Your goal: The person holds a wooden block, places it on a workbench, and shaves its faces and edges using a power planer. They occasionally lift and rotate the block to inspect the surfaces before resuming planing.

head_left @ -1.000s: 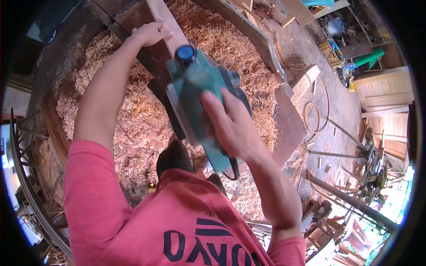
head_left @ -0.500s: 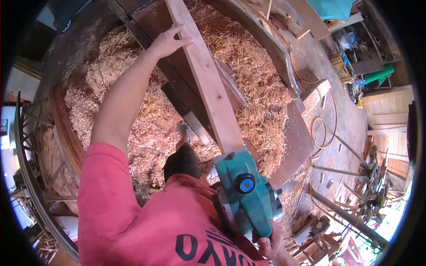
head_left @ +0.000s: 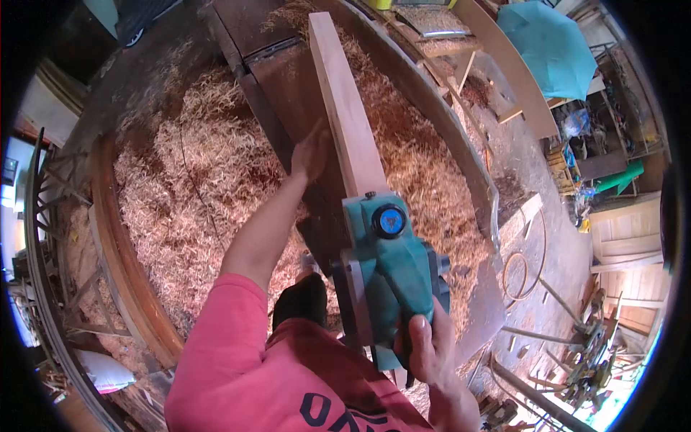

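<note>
A long pale wooden board runs lengthwise away from me over the dark bench. On its near part sits a teal electric hand planer with a round blue-capped front knob. My right hand is closed around the planer's rear handle, thumb on top. Against the board's left side, ahead of the planer, is my left hand. Its fingers press at the board's lower edge and are slightly blurred, their tips partly hidden.
Deep wood shavings surround the bench on both sides. A curved timber stands at left. To the right, a coiled hose and several poles lie on the floor. A teal umbrella is at upper right, near cluttered shelves.
The planer has moved forward along the board with my right hand. My left hand has gone from the board's top down to its left side. The view has also shifted.
</note>
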### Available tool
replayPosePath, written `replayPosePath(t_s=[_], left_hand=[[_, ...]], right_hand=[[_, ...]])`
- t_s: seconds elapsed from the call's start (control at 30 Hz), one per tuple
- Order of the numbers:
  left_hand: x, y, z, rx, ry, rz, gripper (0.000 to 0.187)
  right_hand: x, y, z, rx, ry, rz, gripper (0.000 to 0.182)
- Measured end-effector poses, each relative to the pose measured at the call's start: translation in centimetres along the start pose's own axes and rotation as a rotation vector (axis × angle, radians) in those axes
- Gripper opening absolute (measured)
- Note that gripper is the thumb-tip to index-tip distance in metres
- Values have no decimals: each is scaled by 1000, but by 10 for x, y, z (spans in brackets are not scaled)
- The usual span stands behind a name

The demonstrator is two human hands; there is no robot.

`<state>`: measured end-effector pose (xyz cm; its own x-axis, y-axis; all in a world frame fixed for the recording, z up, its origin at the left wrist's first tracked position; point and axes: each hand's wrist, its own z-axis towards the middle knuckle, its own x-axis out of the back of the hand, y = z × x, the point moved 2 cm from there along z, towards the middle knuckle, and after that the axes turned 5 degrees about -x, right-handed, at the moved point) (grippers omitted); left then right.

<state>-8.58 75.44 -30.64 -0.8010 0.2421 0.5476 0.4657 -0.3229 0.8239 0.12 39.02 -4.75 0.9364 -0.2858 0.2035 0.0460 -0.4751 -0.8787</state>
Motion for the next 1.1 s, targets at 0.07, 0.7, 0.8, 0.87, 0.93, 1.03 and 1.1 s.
replayPosePath(t_s=[0.07, 0.7, 0.8, 0.87, 0.93, 1.03, 1.1], left_hand=[[-17, -12, 5, -102, -66, 153, 56], [-27, -21, -2, -255, -2, 388, 50], [-21, -7, 6, -127, -5, 213, 52], [-23, -9, 6, -135, -3, 224, 52], [-23, -10, 5, -136, -4, 238, 52], [-23, -4, 8, -121, -16, 245, 52], [-24, -5, 7, -81, -38, 237, 52]], right_hand=[[-11, -24, 47, -22, 27, -31, 48], [-8, -67, 134, -13, -63, -72, 33], [20, -3, 16, 34, -34, -191, 40], [36, 93, -90, 35, 134, -429, 37], [29, 40, -83, -63, -9, -199, 57], [24, 27, -70, -96, 23, -161, 68], [27, 59, -65, -102, -11, -165, 66]])
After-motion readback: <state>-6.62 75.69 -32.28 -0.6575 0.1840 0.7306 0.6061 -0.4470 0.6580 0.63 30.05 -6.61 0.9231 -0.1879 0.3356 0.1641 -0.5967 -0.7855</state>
